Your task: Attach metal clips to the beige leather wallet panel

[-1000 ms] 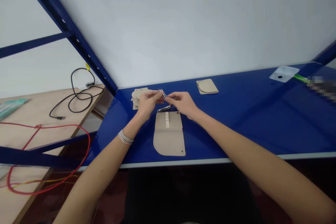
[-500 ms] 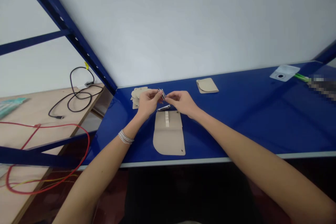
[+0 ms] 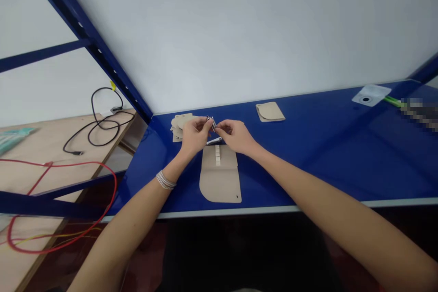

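Observation:
Small silvery metal tools (image 3: 211,123) are pinched in my left hand (image 3: 195,134), above the blue table. My right hand (image 3: 237,136) has its fingers closed at the right side of these tools. Below the hands another silvery tool (image 3: 214,141) lies at the top edge of an open beige case (image 3: 221,184). The case has a pale strip of loops (image 3: 218,155) in its upper part and a dark snap at its lower right corner. Behind my left hand is a pile of beige cases (image 3: 178,127).
A folded beige case (image 3: 270,112) lies at the back. A clear packet (image 3: 371,95) and a green item (image 3: 393,101) are at the far right. Black (image 3: 99,123) and red (image 3: 115,191) cables are on the left beside a blue frame (image 3: 102,57).
Both hands have shifted very slightly, my left hand a little to the right. The metal tools remain between them, and the open case has not moved.

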Demonstrator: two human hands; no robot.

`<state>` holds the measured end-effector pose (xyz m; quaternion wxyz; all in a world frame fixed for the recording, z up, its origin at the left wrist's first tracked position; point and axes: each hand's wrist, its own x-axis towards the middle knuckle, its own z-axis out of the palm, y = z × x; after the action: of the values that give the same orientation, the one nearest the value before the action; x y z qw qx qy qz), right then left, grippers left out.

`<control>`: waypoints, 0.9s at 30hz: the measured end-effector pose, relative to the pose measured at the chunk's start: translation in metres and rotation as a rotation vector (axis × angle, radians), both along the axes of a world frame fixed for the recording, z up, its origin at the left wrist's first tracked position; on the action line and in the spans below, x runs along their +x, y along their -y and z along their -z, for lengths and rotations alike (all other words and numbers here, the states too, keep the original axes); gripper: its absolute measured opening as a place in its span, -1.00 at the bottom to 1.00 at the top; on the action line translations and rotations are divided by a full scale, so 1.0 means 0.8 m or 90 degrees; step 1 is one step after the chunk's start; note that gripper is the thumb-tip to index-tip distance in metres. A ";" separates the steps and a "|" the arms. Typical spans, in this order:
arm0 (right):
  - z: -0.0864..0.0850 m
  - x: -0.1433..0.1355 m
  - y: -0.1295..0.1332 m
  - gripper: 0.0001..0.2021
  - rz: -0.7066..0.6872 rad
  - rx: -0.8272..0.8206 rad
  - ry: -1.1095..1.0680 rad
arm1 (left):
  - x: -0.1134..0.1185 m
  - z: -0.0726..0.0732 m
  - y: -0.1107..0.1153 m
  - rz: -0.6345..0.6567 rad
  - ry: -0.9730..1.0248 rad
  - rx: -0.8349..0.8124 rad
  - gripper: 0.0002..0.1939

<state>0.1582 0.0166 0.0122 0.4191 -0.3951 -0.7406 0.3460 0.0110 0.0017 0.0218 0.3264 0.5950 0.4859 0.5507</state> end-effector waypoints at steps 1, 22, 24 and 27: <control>0.001 0.000 0.000 -0.79 0.000 0.003 0.001 | 0.001 0.000 0.001 -0.004 -0.004 0.003 -0.74; -0.002 -0.001 0.004 -0.80 0.009 -0.027 -0.064 | 0.000 -0.003 -0.001 0.021 0.049 -0.001 -0.77; 0.001 -0.002 0.003 -0.81 0.011 -0.044 -0.083 | -0.002 -0.003 -0.002 0.027 0.033 -0.005 -0.77; 0.005 -0.003 0.002 -0.80 0.019 -0.052 -0.101 | -0.005 0.000 -0.005 0.033 0.035 -0.019 -0.75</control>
<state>0.1559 0.0153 0.0079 0.4648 -0.3941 -0.6844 0.4002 0.0068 0.0059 0.0215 0.3629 0.5872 0.4691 0.5508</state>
